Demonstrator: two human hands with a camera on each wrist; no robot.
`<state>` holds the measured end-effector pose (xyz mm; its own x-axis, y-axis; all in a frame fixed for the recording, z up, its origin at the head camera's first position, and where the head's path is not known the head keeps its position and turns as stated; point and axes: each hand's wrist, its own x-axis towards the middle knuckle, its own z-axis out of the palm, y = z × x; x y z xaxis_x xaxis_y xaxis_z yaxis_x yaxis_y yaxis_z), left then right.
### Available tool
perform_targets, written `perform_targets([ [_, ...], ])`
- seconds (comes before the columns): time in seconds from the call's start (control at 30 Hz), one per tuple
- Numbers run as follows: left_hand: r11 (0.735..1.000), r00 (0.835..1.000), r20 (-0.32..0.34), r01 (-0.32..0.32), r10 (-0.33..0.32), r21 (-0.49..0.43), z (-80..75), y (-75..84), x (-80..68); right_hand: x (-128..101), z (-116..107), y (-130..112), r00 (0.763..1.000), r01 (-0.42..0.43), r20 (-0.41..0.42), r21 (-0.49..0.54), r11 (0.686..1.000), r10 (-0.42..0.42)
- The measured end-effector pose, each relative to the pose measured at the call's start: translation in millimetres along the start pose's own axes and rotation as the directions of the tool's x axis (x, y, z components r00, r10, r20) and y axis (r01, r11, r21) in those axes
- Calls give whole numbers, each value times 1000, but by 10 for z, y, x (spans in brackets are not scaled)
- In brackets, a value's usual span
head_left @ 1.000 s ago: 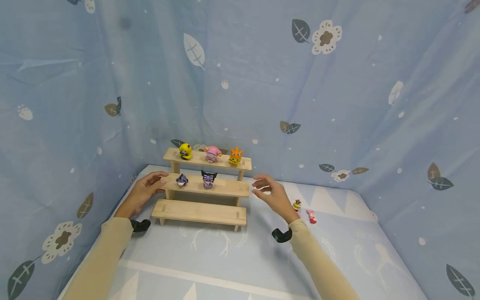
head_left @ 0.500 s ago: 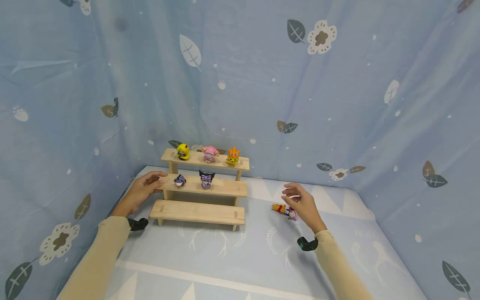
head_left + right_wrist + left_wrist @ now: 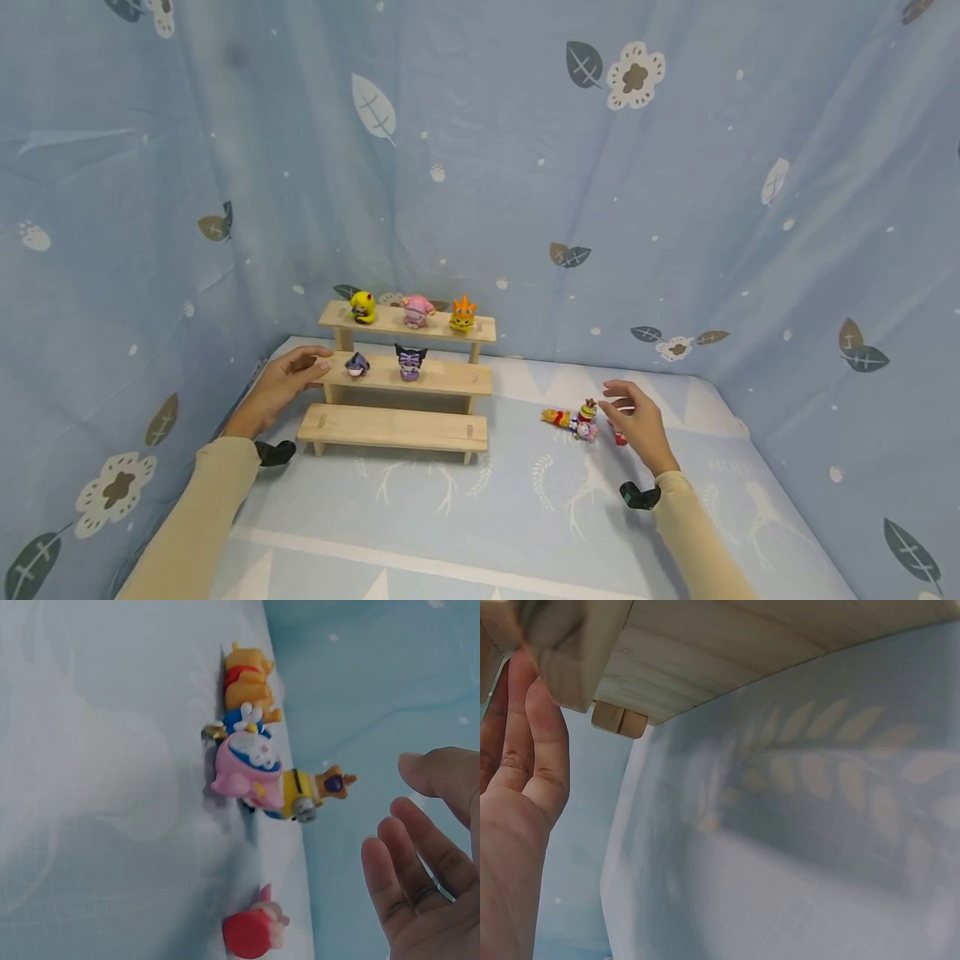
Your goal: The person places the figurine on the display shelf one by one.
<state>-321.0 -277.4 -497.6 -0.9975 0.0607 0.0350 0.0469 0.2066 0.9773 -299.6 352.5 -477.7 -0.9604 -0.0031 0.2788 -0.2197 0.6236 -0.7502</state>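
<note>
My left hand (image 3: 281, 387) is at the left end of the wooden three-tier stand (image 3: 390, 425), fingertips right at its middle board. In the left wrist view its fingers (image 3: 549, 735) reach up fairly straight beside the wood. My right hand (image 3: 639, 427) hovers, fingers apart and holding nothing, beside a yellow figurine with a crown-like top (image 3: 587, 410). Close to that one are a pink-hooded figurine (image 3: 247, 769), a blue-and-white figurine (image 3: 241, 718) and a yellow bear figurine in a red top (image 3: 247, 679) lying down. A red-and-pink figurine (image 3: 249, 934) lies apart, partly behind my right hand in the head view.
The top board bears a yellow (image 3: 363, 308), a pink-hatted (image 3: 417, 312) and an orange-spiked figurine (image 3: 462, 315). On the middle board are a small grey-purple (image 3: 357, 365) and a black-eared purple figurine (image 3: 409, 363). Patterned blue curtains (image 3: 480, 192) hang behind the cloth-covered surface (image 3: 450, 508).
My right hand has moved right, away from the stand, over to the figurines on the cloth. The left hand stays at the stand's end. The head view has shifted slightly.
</note>
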Motion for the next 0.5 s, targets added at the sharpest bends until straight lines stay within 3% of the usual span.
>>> perform_targets([
  [0.27, 1000, 1000, -2, -3, 3, -30, 11, -5, -9, 54, 38, 101, 996, -79, 42, -22, 997, 80],
  [0.5, 999, 1000, -13, 2, -3, -53, 20, -12, -20, 94, 89, 121, 984, -109, 136, -53, 993, 115],
])
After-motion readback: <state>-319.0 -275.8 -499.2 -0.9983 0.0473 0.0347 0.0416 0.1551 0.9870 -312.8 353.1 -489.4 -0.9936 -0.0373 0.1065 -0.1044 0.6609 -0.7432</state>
